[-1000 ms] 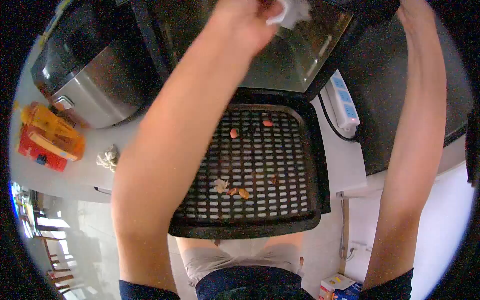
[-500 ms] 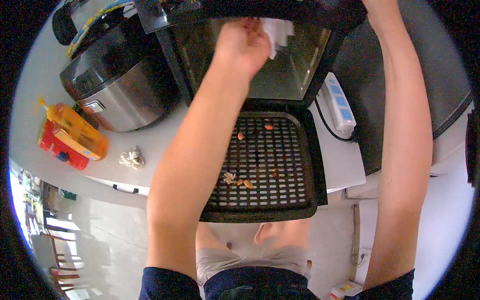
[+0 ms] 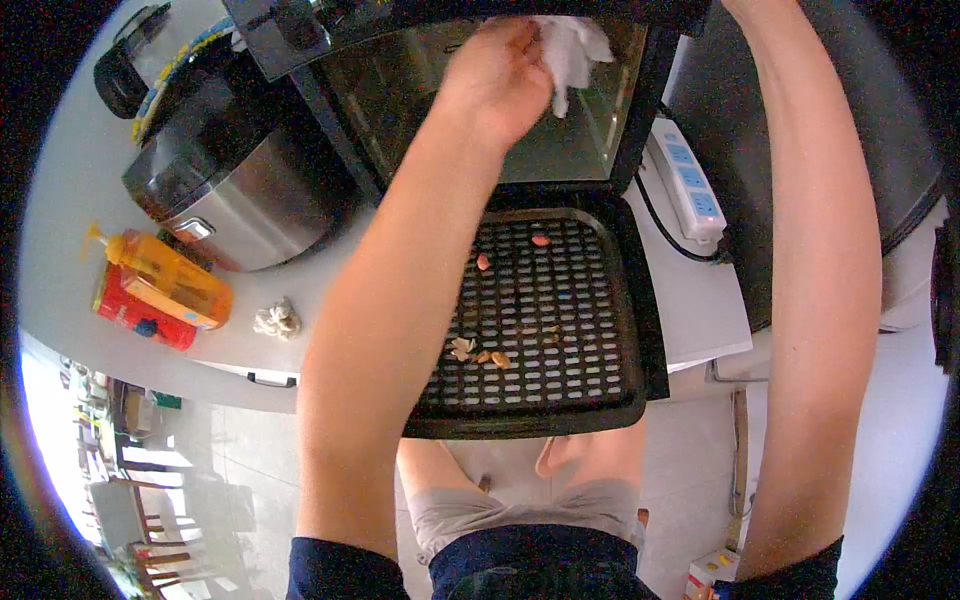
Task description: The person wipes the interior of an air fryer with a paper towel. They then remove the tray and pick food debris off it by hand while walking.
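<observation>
My left hand (image 3: pixel 503 85) is inside the opening of a black countertop oven (image 3: pixel 345 120), its fingers closed on a crumpled white cloth or tissue (image 3: pixel 573 62). The cloth hangs down in front of the oven's shiny inner surface. My right arm reaches up to the oven's top right corner. Only the wrist edge of my right hand (image 3: pixel 745 6) shows, and its fingers are cut off by the frame. Below the opening, a black slotted tray (image 3: pixel 625 385) juts out toward me, partly behind my left forearm. Reddish nuts (image 3: pixel 541 240) and pale brown crumbs (image 3: pixel 500 360) lie on it.
A rice cooker (image 3: pixel 255 200) stands left of the oven. Near it are an orange pump bottle (image 3: pixel 170 275), a red packet (image 3: pixel 145 310) and a crumpled white wad (image 3: pixel 277 319). On the right lies a power strip (image 3: pixel 688 185) with a black cable. A dark panel (image 3: pixel 730 130) rises beside it.
My left hand has shifted slightly with the white cloth, which now hangs more spread out. The view has moved a little; the tray and nuts stay in place.
</observation>
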The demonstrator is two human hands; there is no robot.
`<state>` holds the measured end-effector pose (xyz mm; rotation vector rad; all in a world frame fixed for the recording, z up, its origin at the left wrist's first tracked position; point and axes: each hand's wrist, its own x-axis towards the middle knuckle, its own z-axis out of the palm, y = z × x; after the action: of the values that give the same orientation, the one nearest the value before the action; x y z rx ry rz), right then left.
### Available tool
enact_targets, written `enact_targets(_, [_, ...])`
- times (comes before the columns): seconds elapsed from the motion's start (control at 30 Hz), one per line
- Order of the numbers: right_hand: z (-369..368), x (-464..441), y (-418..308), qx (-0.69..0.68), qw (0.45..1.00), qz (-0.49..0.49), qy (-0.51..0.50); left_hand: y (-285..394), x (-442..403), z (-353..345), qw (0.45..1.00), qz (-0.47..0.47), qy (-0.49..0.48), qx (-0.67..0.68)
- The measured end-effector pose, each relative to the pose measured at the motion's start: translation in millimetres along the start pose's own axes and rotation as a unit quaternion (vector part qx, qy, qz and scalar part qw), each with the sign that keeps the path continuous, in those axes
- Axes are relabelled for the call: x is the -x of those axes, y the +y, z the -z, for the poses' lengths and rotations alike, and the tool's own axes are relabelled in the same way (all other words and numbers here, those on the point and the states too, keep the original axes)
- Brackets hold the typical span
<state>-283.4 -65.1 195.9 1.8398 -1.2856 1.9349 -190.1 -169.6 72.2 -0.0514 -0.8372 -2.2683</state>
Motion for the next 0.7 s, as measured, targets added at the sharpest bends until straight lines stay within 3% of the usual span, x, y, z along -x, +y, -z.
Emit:
enact_targets(0.1, [1,1,-4,0.027,1.0,-0.01,0.011,-33,-27,0,0.996,-0.027,-0.052,0.072])
enact_targets(0.2, [-2,8,-7,0.023,1.0,-0.005,0.012,-30,-19,0,0.998,-0.034,-0.012,0.05])
enact_targets(0.27, [-1,8,-9,0.01,1.0,0.011,0.014,-7,6,-6,0.995,-0.04,0.042,-0.075])
enact_targets(0.37, [0,6,-6,0.007,1.0,0.006,-0.002,22,23,8,0.991,-0.056,0.113,-0.045])
enact_targets(0.5, [0,-2,0,0.031,0.999,-0.015,0.027,24,23,18,0.993,-0.099,0.052,-0.031])
enact_targets(0.57, [0,-2,2,0.025,0.999,-0.008,0.023,1,20,-1,0.995,-0.056,0.065,-0.042])
enact_targets(0.6, [1,-1,1,0.017,1.0,-0.003,0.018,-11,11,-3,0.999,-0.035,0.008,-0.028])
enact_targets(0.7, [2,-3,2,0.037,0.999,0.01,0.017,-25,-4,2,0.998,-0.057,0.036,0.011])
